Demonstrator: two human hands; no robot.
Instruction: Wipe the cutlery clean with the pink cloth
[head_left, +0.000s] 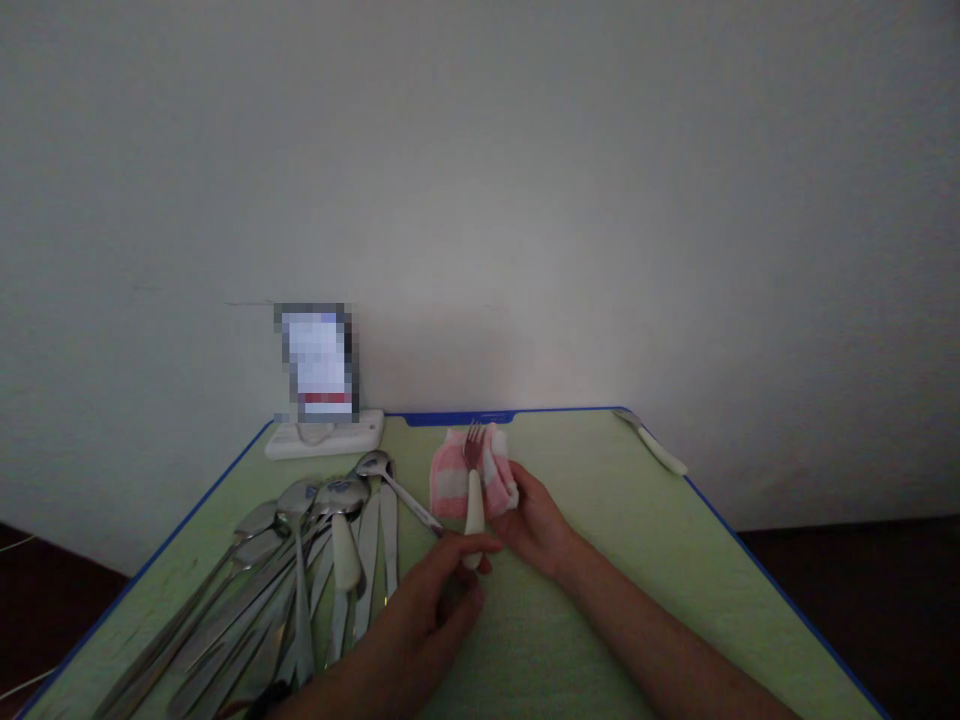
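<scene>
My left hand [439,590] is closed around the white handle of a fork [473,500], whose tines point away from me. My right hand [536,520] grips a pink and white striped cloth [457,478], bunched around the fork's metal neck and tines. Both hands meet over the middle of the light green table mat [600,560].
A pile of several metal spoons and knives [300,560] lies to the left of my hands. A white-handled utensil [660,448] rests at the mat's far right corner. A white stand with a blurred card [322,430] sits at the back left against the wall.
</scene>
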